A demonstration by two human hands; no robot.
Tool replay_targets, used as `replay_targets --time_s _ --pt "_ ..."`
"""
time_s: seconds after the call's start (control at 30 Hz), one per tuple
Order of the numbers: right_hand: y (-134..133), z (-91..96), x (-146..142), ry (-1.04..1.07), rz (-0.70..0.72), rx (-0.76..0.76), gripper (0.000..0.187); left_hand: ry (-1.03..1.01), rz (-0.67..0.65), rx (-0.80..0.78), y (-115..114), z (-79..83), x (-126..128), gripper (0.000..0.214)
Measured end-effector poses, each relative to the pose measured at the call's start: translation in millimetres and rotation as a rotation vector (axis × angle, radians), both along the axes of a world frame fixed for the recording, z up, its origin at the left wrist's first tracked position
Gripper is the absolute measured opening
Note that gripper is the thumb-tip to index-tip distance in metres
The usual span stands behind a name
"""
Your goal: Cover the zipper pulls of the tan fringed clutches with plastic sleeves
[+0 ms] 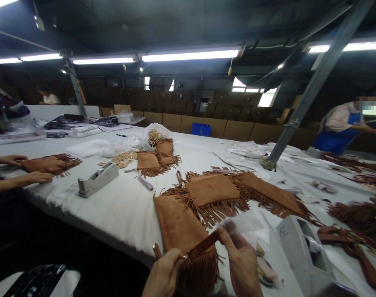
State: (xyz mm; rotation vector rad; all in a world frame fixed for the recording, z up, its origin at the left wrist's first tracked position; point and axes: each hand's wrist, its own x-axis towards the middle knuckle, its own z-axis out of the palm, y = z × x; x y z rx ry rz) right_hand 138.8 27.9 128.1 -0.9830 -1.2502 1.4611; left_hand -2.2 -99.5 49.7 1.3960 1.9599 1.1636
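A brown leather strap with a metal buckle stretches between my two hands. My left hand pinches its buckle end, fingers closed. Further along, my right hand grips the strap between thumb and fingers. Thin clear plastic shows just behind the right fingers; whether they hold it too I cannot tell. Beneath the strap lies a brown suede fringed pouch, its fringe hanging near the table's front edge. Another fringed pouch lies behind it, and a third pouch is to the right.
A tape dispenser stands right of my hands, another dispenser to the left. Leather straps lie far right. At left, a co-worker's hands touch a fringed pouch. A metal post rises from the white table.
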Motion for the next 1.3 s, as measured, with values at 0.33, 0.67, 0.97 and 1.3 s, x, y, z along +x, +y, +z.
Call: replay_targets --time_s 0.33,0.67,0.97,1.3 --pt "-40.5 -70.2 -33.0 -0.095 0.149 -0.060 0.048 -0.150 0.139 0.062 2.7 -5.4 -3.1 0.034" --pt "-41.1 -59.0 -27.2 0.020 0.236 -0.139 0.044 -0.027 0.173 0.096 9.2 -7.8 2.4 0.029" --pt "-45.7 -69.2 -30.7 -0.050 0.308 -0.015 0.035 -0.157 0.136 0.162 11.0 -4.2 9.6 0.028" --pt "-52.2 -98.8 -39.2 -0.253 0.248 0.473 0.019 -0.319 0.233 0.218 5.0 -29.5 -3.2 0.033"
